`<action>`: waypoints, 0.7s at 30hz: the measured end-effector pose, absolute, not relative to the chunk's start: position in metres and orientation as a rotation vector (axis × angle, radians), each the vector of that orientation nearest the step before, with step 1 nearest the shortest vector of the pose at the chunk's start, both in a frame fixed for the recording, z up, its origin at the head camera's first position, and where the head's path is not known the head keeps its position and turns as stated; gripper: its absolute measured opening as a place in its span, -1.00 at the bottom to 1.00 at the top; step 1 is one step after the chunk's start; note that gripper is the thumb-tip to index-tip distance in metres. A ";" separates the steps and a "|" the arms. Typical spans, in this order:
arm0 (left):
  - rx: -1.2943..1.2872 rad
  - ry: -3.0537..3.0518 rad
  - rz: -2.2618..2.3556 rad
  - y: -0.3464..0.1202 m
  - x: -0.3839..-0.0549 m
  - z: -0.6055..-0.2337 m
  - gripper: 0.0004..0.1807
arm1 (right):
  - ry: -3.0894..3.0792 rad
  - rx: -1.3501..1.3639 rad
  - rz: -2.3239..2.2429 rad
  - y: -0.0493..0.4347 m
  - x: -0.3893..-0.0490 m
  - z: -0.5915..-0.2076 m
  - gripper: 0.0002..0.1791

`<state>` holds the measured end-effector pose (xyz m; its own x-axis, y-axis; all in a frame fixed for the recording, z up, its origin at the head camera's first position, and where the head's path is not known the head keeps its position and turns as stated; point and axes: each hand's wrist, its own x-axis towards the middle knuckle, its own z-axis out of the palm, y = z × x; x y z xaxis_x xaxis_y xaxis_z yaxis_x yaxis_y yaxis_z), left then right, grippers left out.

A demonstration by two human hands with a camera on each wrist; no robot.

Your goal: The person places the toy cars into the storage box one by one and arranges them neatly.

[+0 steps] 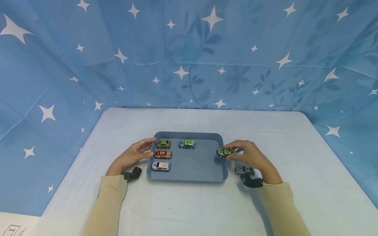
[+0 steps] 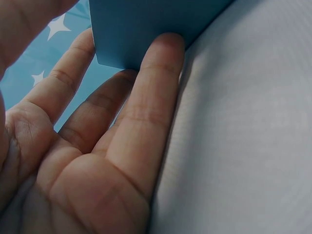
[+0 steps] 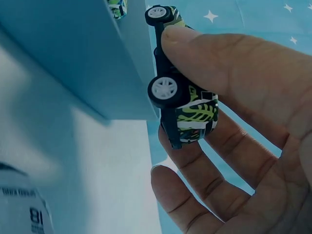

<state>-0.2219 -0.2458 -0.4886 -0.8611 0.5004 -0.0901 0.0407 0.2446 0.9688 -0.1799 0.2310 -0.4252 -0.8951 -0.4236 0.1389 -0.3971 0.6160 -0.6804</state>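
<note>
My right hand [image 1: 247,152] pinches a green camouflage toy car [image 1: 225,152] between thumb and fingers, over the right rim of a blue-grey tray [image 1: 197,165]. In the right wrist view the toy car [image 3: 183,92] shows its dark underside and white-spoked wheels. At the tray's left side, my left hand [image 1: 134,155] has its fingers extended; in the left wrist view the fingers [image 2: 158,83] rest against the tray's outer wall [image 2: 131,29]. Inside the tray, a green car [image 1: 163,144], a red car [image 1: 163,154] and a white car [image 1: 161,167] line the left side, with a blue-green car [image 1: 186,144] beside them.
A grey toy car [image 1: 243,170] marked 18 sits on the white-covered table [image 1: 189,206] right of the tray, close by the right wrist's camera mount [image 1: 251,181]. Behind the table hangs a blue curtain [image 1: 189,52] with white stars.
</note>
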 end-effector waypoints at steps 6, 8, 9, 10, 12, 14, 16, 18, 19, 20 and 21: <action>0.488 2.140 1.653 -0.245 -0.221 -0.488 -0.22 | 2.777 -0.725 -1.164 0.223 -0.181 -0.425 -0.60; 0.488 2.142 1.650 -0.245 -0.221 -0.488 -0.22 | 2.775 -0.730 -1.163 0.221 -0.181 -0.424 -0.61; 0.488 2.143 1.650 -0.245 -0.221 -0.488 -0.22 | 2.775 -0.733 -1.164 0.219 -0.181 -0.424 -0.61; 0.488 2.143 1.651 -0.245 -0.221 -0.488 -0.22 | 2.772 -0.736 -1.168 0.218 -0.181 -0.423 -0.60; 0.487 2.141 1.652 -0.245 -0.221 -0.488 -0.22 | 2.769 -0.742 -1.172 0.215 -0.181 -0.422 -0.61; 0.489 2.140 1.652 -0.245 -0.222 -0.488 -0.22 | 2.765 -0.744 -1.174 0.212 -0.182 -0.422 -0.62; 0.491 2.137 1.652 -0.245 -0.222 -0.489 -0.22 | 2.757 -0.747 -1.183 0.209 -0.182 -0.422 -0.63; 0.491 2.136 1.652 -0.246 -0.223 -0.489 -0.22 | 2.750 -0.753 -1.185 0.206 -0.183 -0.422 -0.63; 0.490 2.136 1.652 -0.246 -0.223 -0.489 -0.22 | 2.746 -0.755 -1.185 0.204 -0.183 -0.422 -0.63; 0.489 2.135 1.653 -0.246 -0.223 -0.489 -0.22 | 2.743 -0.756 -1.184 0.203 -0.184 -0.422 -0.64; 0.489 2.134 1.654 -0.246 -0.223 -0.489 -0.22 | 2.737 -0.756 -1.186 0.201 -0.184 -0.421 -0.63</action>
<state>-0.2228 -0.2457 -0.4892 -0.8608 0.5000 -0.0946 0.0330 0.2404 0.9701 -0.1840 0.2010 -0.4215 -0.8772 -0.4617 0.1319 -0.4120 0.5826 -0.7006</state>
